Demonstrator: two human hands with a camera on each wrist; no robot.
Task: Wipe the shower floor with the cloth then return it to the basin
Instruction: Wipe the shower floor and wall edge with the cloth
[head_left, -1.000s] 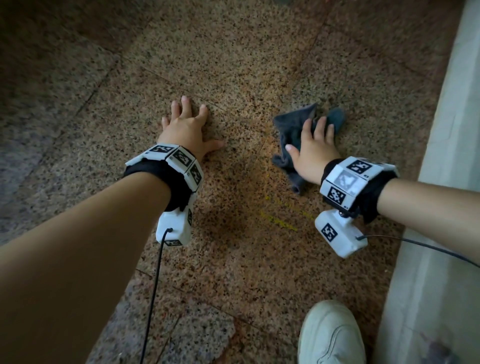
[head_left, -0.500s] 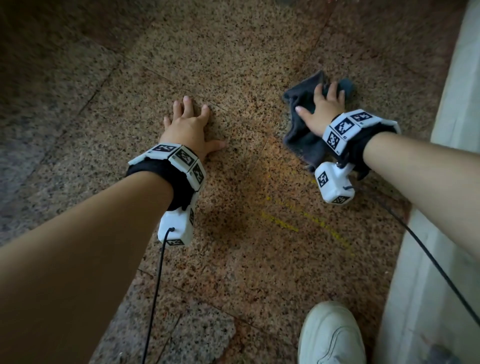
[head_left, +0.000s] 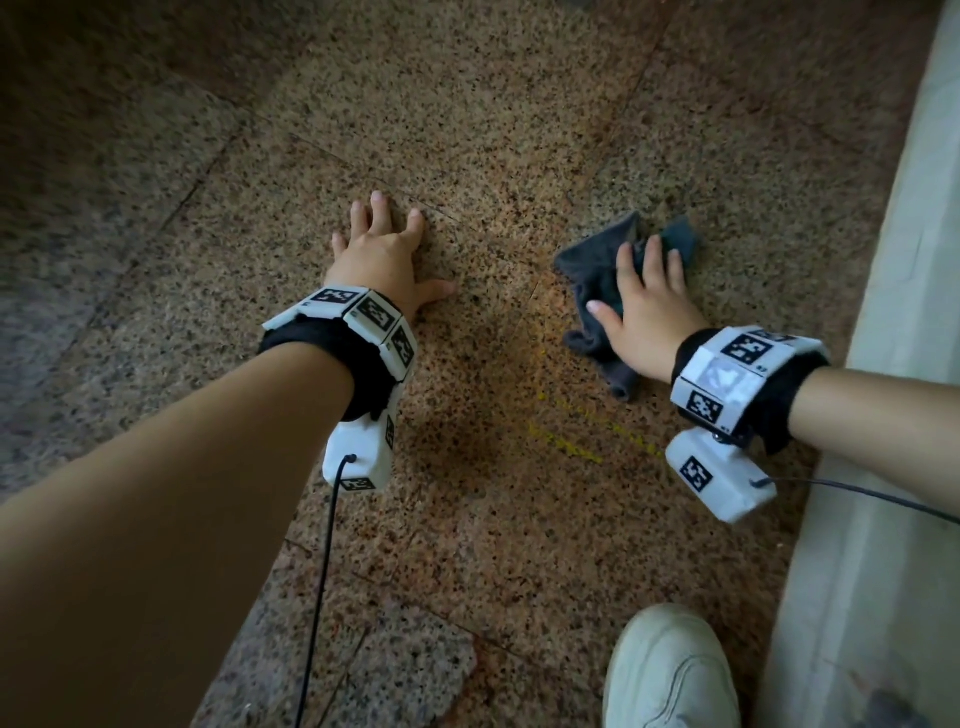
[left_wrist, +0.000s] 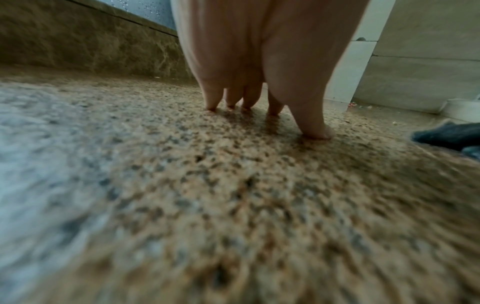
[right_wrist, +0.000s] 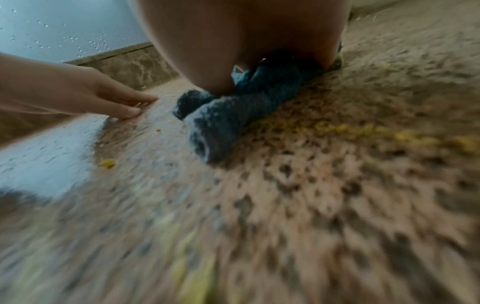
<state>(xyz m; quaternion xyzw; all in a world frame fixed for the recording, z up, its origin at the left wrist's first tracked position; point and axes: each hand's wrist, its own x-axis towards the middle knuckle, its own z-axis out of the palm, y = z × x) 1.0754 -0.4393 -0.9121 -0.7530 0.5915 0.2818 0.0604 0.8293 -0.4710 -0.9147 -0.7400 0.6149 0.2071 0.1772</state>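
A dark blue-grey cloth (head_left: 597, 291) lies bunched on the speckled granite shower floor (head_left: 467, 130). My right hand (head_left: 644, 296) presses flat on top of it with straight fingers; the cloth (right_wrist: 233, 115) sticks out from under the palm in the right wrist view. My left hand (head_left: 384, 249) rests flat on the bare floor to the cloth's left, fingers spread, holding nothing. In the left wrist view its fingertips (left_wrist: 314, 131) touch the stone and the cloth (left_wrist: 446, 135) shows at the right edge. No basin is in view.
A pale raised curb (head_left: 893, 364) runs along the right side. Yellow smears (head_left: 566, 441) mark the floor in front of the cloth. A white shoe (head_left: 670, 670) stands at the bottom right. A stone skirting and wet glass (left_wrist: 150, 12) lie beyond the left hand.
My right hand pushed the cloth away along the floor, then drew it back toward me to about where it started. The left hand has stayed planted.
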